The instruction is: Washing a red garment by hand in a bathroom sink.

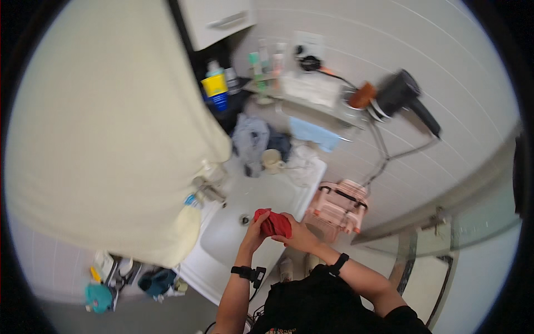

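A bunched red cloth (275, 224) is held up over the near right part of the white sink (222, 245). My left hand (256, 232) grips its left side, thumb along the top. On its right side my right hand (298, 236) is closed, with fingers wrapped round the lower edge. The folds hide whether it is a garment or a plain cloth. Left of the cloth, the round drain (244, 220) shows in the basin. A metal faucet (209, 190) stands on the sink's left rim.
Grey clothes (250, 139), a cream mug (272, 161) and white fabric (302, 164) lie at the sink's far end. A pale yellow curtain (111, 128) hangs at left. A dark hair dryer (397, 94) hangs on the wall; a pink folding stool (340, 206) stands right of the sink.
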The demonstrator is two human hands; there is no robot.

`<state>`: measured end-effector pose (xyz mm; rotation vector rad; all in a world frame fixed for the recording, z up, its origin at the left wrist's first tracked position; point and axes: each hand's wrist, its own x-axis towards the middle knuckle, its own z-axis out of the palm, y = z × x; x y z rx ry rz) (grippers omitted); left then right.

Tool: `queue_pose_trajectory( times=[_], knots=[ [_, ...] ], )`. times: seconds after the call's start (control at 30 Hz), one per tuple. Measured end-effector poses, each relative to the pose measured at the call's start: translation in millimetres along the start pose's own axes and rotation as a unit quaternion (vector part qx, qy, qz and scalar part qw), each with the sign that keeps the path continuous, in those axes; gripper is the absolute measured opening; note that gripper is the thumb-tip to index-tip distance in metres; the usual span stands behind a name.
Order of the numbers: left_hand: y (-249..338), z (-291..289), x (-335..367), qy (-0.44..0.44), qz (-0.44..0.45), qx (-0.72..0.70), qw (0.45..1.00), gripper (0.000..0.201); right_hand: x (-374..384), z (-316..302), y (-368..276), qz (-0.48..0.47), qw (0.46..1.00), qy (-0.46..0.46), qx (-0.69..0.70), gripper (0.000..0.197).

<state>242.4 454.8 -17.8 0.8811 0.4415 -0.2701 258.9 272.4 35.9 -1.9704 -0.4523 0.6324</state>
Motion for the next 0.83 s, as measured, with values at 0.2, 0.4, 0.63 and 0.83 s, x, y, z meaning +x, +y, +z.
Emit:
queue_pose_trajectory(
  times=[0.2,0.4,0.63,0.83],
  knots=[
    [-41.5,118.7,39.7,-0.218,-0.121,0.134,0.959,0.048,-103.4,-87.4,85.2,0.006,0.977,0.152,0.147,0.065],
    [-121.9,256.9,34.0,-0.452,-0.217,0.194,0.843,0.060,-276.4,-146.9,128.7,-0.030,0.896,0.320,0.306,0.047],
    [-304.5,398.1,-14.5,-0.586,-0.370,0.154,0.705,0.063,-490.2,-174.3,154.5,0.186,0.858,0.464,0.119,0.045],
    [-468.0,553.7,-125.3,-0.540,-0.284,0.341,0.715,0.053,-640.3,-195.9,207.0,0.234,0.727,0.643,0.056,0.039]
  ],
)
